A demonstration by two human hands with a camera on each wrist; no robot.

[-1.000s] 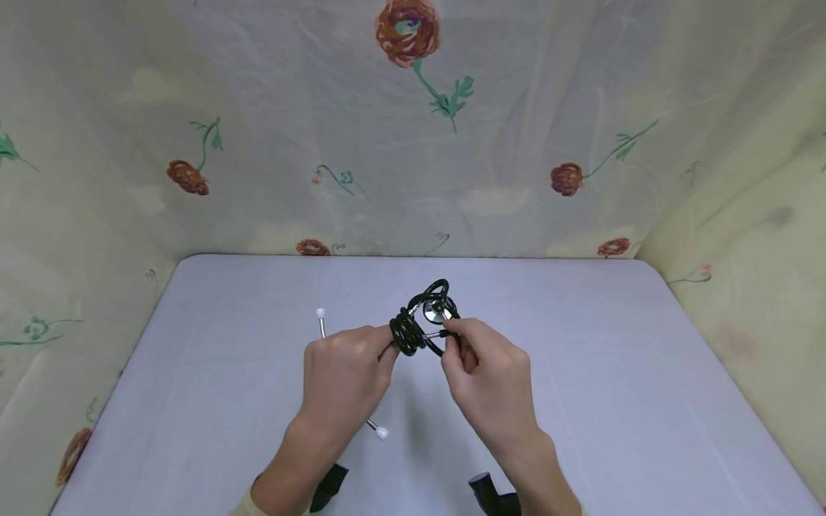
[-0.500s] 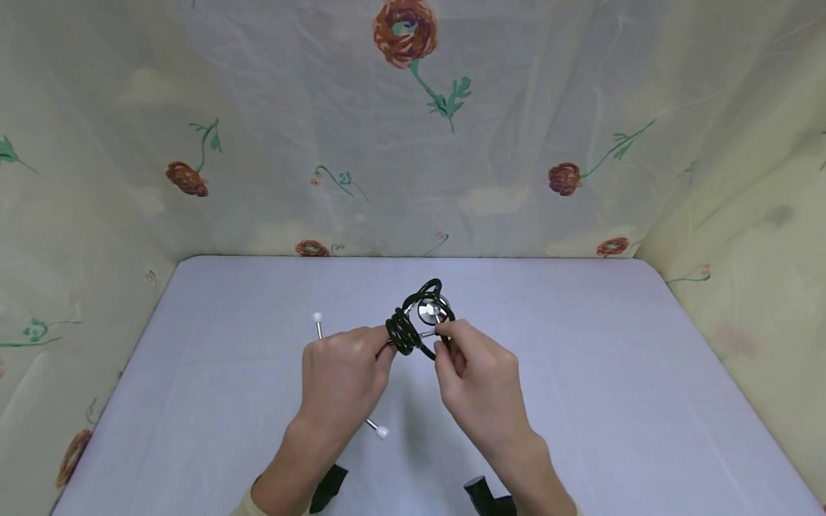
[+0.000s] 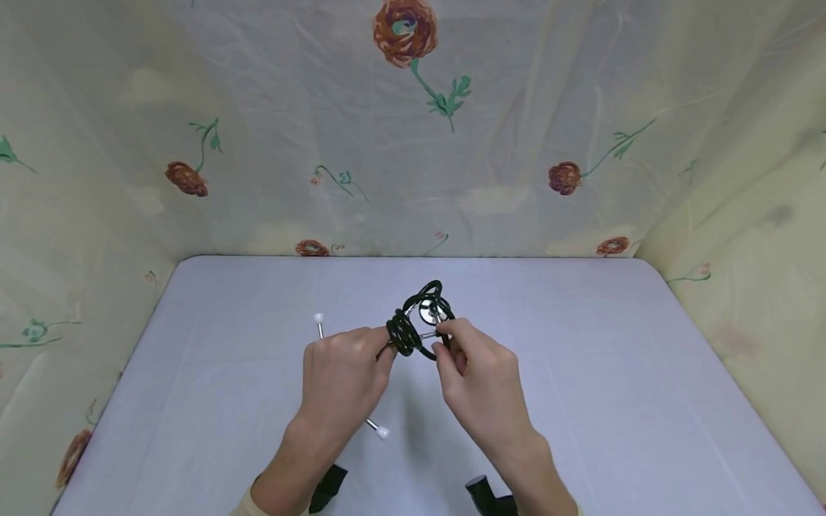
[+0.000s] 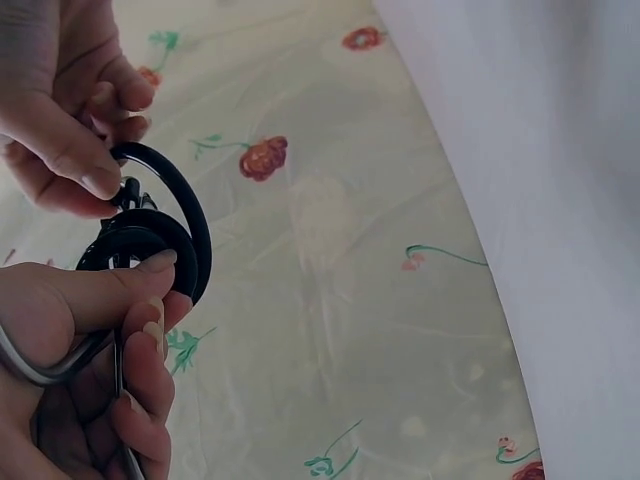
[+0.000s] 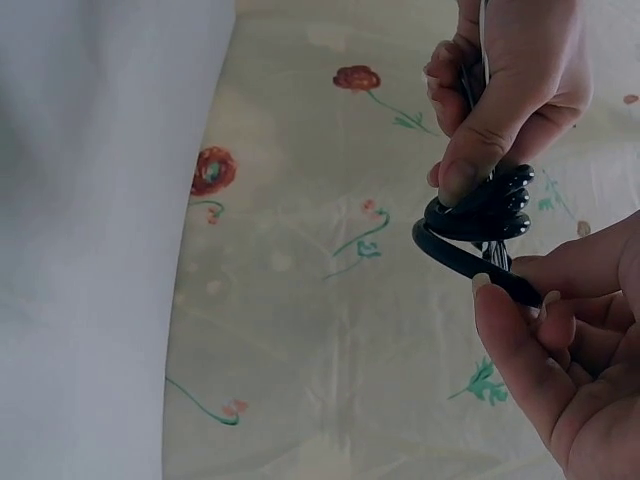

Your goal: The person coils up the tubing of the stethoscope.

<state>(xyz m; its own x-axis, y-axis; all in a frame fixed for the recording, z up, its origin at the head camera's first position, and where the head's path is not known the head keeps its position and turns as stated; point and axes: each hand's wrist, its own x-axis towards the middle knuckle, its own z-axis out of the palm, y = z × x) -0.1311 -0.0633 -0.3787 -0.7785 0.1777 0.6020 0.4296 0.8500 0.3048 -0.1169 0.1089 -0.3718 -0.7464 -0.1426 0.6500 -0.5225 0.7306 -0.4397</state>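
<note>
A stethoscope point(image 3: 403, 332) with black tubing wound in several coils is held above the table between both hands. My left hand point(image 3: 345, 369) grips it by the metal ear tubes beside the coils; in the left wrist view its thumb presses the black coil point(image 4: 140, 240). White ear tips point(image 3: 382, 433) stick out on either side of that hand. My right hand point(image 3: 484, 376) pinches the tubing point(image 5: 465, 262) at the right of the coils, near the silver chest piece point(image 3: 429, 311). Its other fingers are curled, partly hidden in the head view.
A white-covered table point(image 3: 613, 373) lies below. Floral curtains point(image 3: 490, 165) rise at its back and sides. Black straps point(image 3: 487, 496) show by both wrists at the lower edge.
Over the last second my right hand has shifted slightly left, carrying the tubing and chest piece closer to the coils. In the last half second almost nothing has moved; my left hand stays put.
</note>
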